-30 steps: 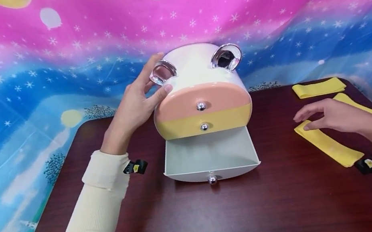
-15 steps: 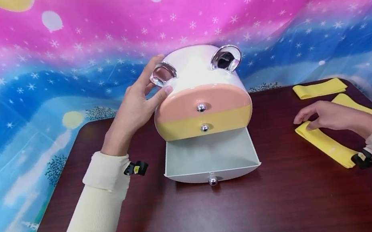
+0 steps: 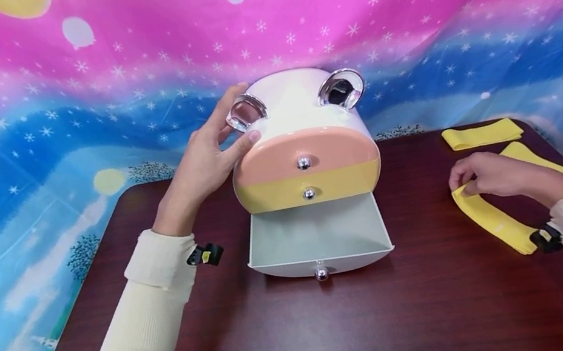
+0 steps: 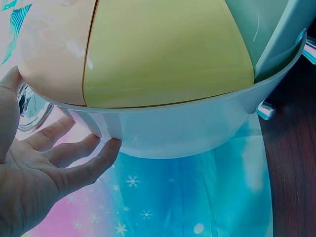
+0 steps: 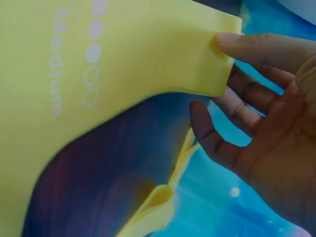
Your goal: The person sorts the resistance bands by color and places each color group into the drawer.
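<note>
Right hand [image 3: 494, 175] pinches one end of a yellow band [image 3: 493, 222], table right of the drawer cabinet [image 3: 295, 106]. Left hand [image 3: 202, 160], fingers spread, rests against the cabinet's left side; bottom drawer [image 3: 285, 269] pulled out.

A dark red-brown table [image 3: 311, 330] is seen. Toward its back a drawer cabinet [image 3: 303, 142] is stood, bottom drawer [image 3: 318, 231] pulled out. At right, rear yellow band [image 3: 482, 135] is laid flat, middle yellow band [image 3: 549, 164] partly hidden, front yellow band [image 3: 490, 219] lifted at one end.
</note>
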The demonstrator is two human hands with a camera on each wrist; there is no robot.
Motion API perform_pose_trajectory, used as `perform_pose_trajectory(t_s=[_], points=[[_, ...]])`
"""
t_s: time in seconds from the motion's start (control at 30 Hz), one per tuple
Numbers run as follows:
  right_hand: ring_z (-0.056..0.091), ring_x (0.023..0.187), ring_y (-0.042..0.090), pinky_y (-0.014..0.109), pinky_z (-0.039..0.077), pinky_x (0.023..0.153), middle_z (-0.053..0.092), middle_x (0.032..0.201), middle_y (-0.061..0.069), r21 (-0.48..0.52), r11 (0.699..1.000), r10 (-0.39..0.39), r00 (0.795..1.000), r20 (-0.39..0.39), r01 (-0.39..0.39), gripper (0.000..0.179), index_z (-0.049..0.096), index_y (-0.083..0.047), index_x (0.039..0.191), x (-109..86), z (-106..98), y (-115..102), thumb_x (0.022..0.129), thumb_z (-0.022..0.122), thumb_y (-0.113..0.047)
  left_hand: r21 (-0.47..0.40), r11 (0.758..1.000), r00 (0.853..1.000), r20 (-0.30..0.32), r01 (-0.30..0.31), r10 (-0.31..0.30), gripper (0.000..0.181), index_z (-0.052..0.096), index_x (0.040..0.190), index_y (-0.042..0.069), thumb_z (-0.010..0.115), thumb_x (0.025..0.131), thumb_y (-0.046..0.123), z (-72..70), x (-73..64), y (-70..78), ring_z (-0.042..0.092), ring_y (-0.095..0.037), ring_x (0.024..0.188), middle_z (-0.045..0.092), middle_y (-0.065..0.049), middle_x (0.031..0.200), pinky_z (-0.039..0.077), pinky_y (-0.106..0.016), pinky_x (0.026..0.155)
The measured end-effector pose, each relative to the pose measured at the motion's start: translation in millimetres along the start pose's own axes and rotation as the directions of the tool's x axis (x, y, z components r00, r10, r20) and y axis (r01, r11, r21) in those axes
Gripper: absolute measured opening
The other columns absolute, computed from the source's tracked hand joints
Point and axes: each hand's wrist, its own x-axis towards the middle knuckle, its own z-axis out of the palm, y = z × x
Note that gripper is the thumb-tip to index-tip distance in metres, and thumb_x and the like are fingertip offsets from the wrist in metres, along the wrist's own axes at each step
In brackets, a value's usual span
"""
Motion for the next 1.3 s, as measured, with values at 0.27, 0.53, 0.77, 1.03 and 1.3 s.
perform_pose_trajectory(t_s=[0.27,0.53,0.77,1.03,1.3], points=[[0.06,0.082,0.005,0.025,0.052,0.067,0.07,0.091,0.003,-0.046,0.998,-0.04,0.997,-0.066,0.037,0.013,0.067,-0.011,0.093,-14.6,-12.4,-23.2,0.096,0.069,0.001,-0.001,1.0,1.0,0.0,-0.001,0.001,0.075,0.024,0.155,0.067,0.069,0.101,0.041,0.3,-0.6,-0.9,0.048,-0.043,0.147,0.043,-0.003,0.165,0.045,-0.059,0.118],[0.066,0.089,0.002,0.023,0.055,0.07,0.075,0.109,-0.001,-0.151,0.983,-0.126,0.981,-0.149,0.104,0.032,0.073,-0.018,0.111,-35.9,-27.1,-58.0,0.09,0.075,0.006,-0.01,1.0,1.0,-0.006,0.006,-0.006,0.074,0.026,0.157,0.063,0.069,0.101,0.04,0.6,-0.9,0.0,0.046,-0.045,0.148,0.041,-0.003,0.166,0.044,-0.063,0.116],[0.067,0.075,0.009,0.023,0.045,0.055,0.076,0.114,0.002,-0.208,0.97,-0.17,0.964,-0.206,0.127,0.04,0.075,-0.024,0.122,-53.1,-37.5,-95.6,0.09,0.079,0.0,-0.007,1.0,1.0,-0.003,0.008,-0.008,0.074,0.025,0.157,0.063,0.069,0.102,0.039,0.3,-1.0,0.7,0.046,-0.045,0.148,0.041,-0.003,0.166,0.044,-0.064,0.116],[0.078,0.088,0.028,0.025,0.046,0.054,0.076,0.113,0.01,-0.182,0.979,-0.141,0.944,-0.299,0.089,0.037,0.073,-0.022,0.126,-59.2,-49.0,-134.6,0.093,0.078,-0.006,0.0,1.0,1.0,-0.002,0.003,-0.003,0.075,0.024,0.155,0.067,0.07,0.101,0.04,0.2,-1.2,0.8,0.047,-0.043,0.147,0.042,-0.002,0.166,0.044,-0.062,0.117],[0.075,0.068,0.01,0.019,0.053,0.067,0.071,0.129,0.015,0.0,0.998,-0.053,0.932,-0.359,0.056,0.033,0.072,-0.024,0.131,-65.7,-53.9,-174.4,0.099,0.074,-0.018,-0.012,1.0,1.0,-0.006,-0.003,0.003,0.075,0.026,0.158,0.062,0.07,0.101,0.039,0.5,-0.8,-0.9,0.048,-0.044,0.147,0.044,-0.004,0.164,0.046,-0.061,0.116]])
